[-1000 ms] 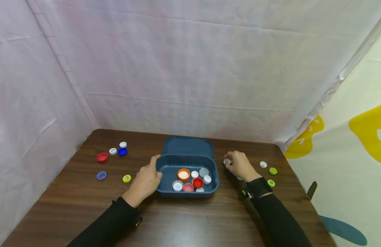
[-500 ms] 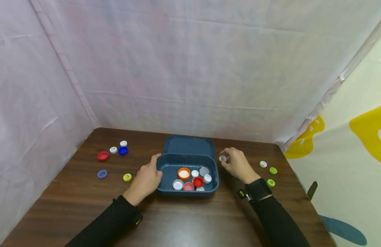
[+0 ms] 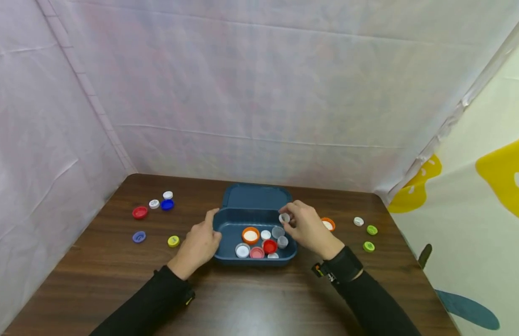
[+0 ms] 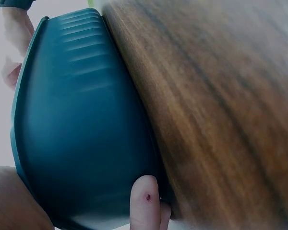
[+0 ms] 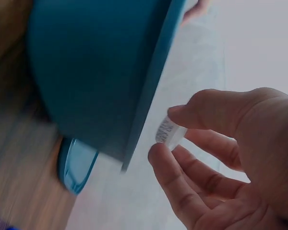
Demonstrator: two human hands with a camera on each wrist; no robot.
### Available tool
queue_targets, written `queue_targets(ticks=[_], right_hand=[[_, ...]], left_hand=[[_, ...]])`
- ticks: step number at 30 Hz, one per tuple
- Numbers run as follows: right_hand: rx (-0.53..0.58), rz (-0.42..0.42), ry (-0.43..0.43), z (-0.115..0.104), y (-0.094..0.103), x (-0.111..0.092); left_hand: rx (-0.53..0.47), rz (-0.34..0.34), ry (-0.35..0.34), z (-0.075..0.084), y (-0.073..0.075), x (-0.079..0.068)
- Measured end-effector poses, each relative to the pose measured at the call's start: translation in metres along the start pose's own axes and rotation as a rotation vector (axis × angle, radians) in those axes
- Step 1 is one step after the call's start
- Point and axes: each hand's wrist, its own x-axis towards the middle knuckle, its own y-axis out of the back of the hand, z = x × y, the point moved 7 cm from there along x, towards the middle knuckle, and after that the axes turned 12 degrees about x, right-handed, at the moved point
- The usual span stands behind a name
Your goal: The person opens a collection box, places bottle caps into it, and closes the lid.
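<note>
A dark blue plastic box [image 3: 254, 262] stands mid-table, its lid [image 3: 256, 196] folded back behind it. Inside lie several bottle caps, among them an orange cap [image 3: 250, 235], a red cap [image 3: 270, 246] and a pink cap [image 3: 257, 252]. My left hand [image 3: 196, 246] grips the box's left end; in the left wrist view a fingertip [image 4: 147, 196] presses low on its outer wall. Over the box's right rear corner, my right hand [image 3: 312, 228] pinches a small whitish bottle cap [image 5: 167, 130] with printed marks, between thumb and fingertips.
Left of the box lie a red cap [image 3: 139, 213], a blue cap [image 3: 167, 205], a purple cap [image 3: 139, 237], a yellow cap [image 3: 173, 241] and white ones. On the right are an orange-rimmed cap [image 3: 328, 224], partly hidden, a white cap [image 3: 358, 221] and green caps [image 3: 368, 246].
My right hand has lifted the whitish cap from the table and carried it left over the box's right side. An orange-rimmed cap has come into sight behind it. My left hand stays put.
</note>
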Motion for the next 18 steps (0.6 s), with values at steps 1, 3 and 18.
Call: queue_targets(ticks=[1, 3, 18], right_hand=[[0.007, -0.017, 0.012, -0.004, -0.003, 0.000], [0.013, -0.056, 0.036, -0.011, -0.011, 0.000], [0.057, -0.302, 0.115, -0.032, -0.046, -0.006]], left_hand=[[-0.001, -0.002, 0.005, 0.000, 0.000, 0.000], [-0.002, -0.008, 0.013, 0.000, 0.000, -0.001], [-0.009, -0.027, 0.020, 0.001, 0.000, -0.001]])
